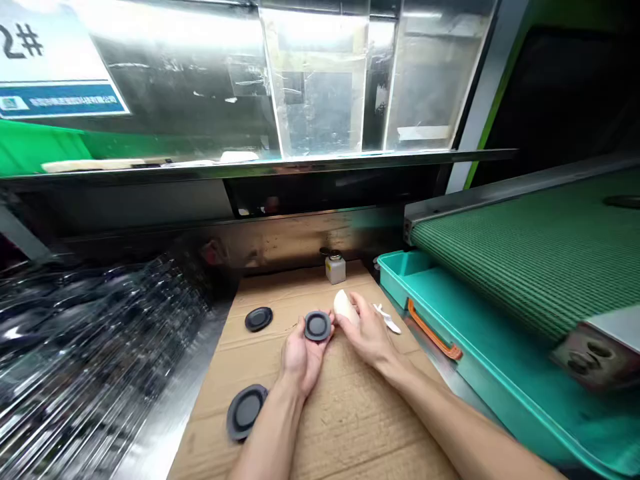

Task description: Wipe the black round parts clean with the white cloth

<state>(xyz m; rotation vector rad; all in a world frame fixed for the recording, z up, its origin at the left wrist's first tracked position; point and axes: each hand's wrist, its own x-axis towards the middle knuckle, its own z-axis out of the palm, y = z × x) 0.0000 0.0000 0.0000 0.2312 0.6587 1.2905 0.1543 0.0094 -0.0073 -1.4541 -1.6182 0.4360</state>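
My left hand (306, 353) holds a round dark grey part (317, 325) with a raised ring, fingers beneath it and thumb at its side. Close by on the right, my right hand (367, 331) grips a white pad or cloth (344, 305), its edge near the grey part. Two more dark parts lie on the cardboard sheet (350, 427): a smaller one (259, 319) at the upper left and a larger one (247, 412) beside my left forearm.
Behind the hands stands a small white bottle (335, 268). A white utensil-like item (389, 320) lies right of my right hand. A teal tray (480, 353) with an orange handle sits under a green conveyor (530, 227). Shiny, blurred items (85, 340) fill the left side.
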